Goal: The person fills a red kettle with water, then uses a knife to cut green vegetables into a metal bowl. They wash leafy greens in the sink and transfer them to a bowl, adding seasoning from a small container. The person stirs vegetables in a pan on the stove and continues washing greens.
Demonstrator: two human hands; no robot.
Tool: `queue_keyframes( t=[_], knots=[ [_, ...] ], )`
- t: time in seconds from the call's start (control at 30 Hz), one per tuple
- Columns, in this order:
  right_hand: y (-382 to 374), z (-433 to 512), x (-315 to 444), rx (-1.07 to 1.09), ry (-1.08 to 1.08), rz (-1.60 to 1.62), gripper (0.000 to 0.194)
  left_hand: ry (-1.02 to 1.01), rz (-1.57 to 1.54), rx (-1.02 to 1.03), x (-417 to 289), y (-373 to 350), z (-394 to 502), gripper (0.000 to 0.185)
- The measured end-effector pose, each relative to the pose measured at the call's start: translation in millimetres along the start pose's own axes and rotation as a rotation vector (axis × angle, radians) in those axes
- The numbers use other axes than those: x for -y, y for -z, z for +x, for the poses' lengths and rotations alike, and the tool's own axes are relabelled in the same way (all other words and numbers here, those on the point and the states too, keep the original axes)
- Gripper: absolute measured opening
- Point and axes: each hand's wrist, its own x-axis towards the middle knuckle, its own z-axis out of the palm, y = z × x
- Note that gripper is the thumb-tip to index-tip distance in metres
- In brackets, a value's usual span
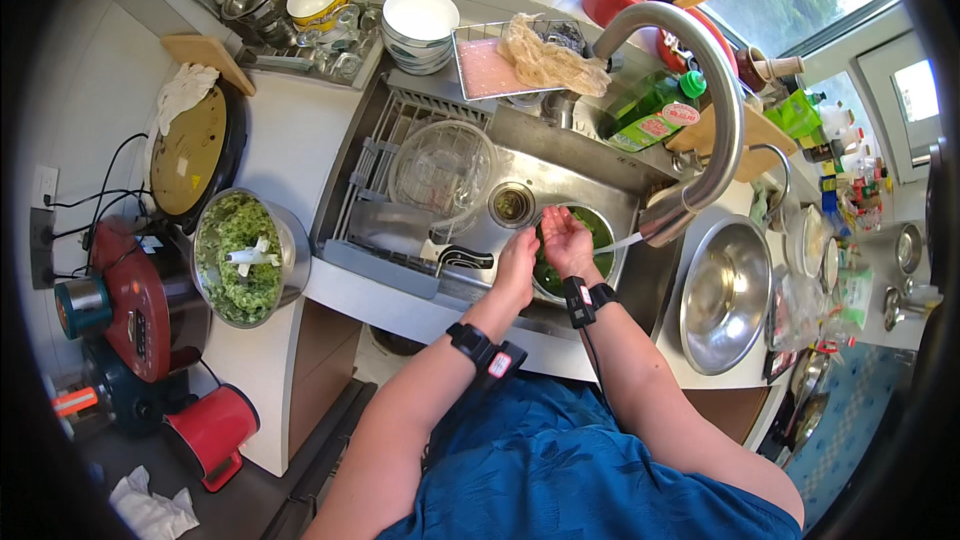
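Observation:
My right hand (568, 240) is palm up under the running water, its fingers slightly curled and the palm bare. Close beside it, my left hand (517, 262) is turned edge-on with its fingers extended; nothing shows in it, though its palm is partly hidden. Both hands are over or at the rim of a round metal bowl (604, 229) in the sink. Green contents (551, 279) fill the bowl, partly covered by my right hand. A thin stream of water (619, 243) runs from the steel faucet (664, 221) towards my right wrist.
Left of the bowl are the drain (512, 204), a black-handled knife (465, 258) and a clear round container (442, 172) on a dish rack (367, 187). A steel chopper bowl of minced greens (251, 240) stands left. On the right lies a large steel basin (726, 296). Green detergent (652, 114) stands behind.

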Motion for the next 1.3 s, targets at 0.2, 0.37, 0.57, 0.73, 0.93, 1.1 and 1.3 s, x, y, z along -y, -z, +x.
queue_keyframes(
  t=[0.2, 0.37, 0.57, 0.73, 0.93, 1.1, 1.3],
  knots=[
    [22.1, -19.6, 27.9, 0.044, 0.008, 0.135, 0.024, -0.351, 0.603, -0.051, -35.0, -35.4, 77.1, 0.046],
    [42.2, -46.1, 46.3, 0.097, 0.009, 0.144, 0.026, -0.364, 0.853, -0.221, -52.5, -66.8, 158.6, 0.062],
    [47.2, -56.7, 59.8, 0.125, -0.035, 0.164, 0.029, -0.29, 0.594, -0.105, -38.6, -49.2, 265.8, 0.061],
    [51.0, -48.9, 68.6, 0.121, -0.003, 0.146, 0.032, -0.186, 0.912, 0.063, -38.8, -54.0, 240.4, 0.062],
    [46.6, -45.7, 69.5, 0.052, 0.013, 0.139, 0.036, -0.02, 1.079, 0.092, -46.1, -56.4, 147.4, 0.066],
    [46.3, -38.5, 66.7, 0.016, -0.005, 0.082, 0.033, 0.172, 0.553, 0.227, -35.3, -30.1, 130.8, 0.053],
    [-19.8, -45.2, 30.9, 0.332, -0.18, -0.13, 0.042, 0.378, 0.089, 0.212, -35.8, -8.4, 116.5, 0.068]
  ],
)
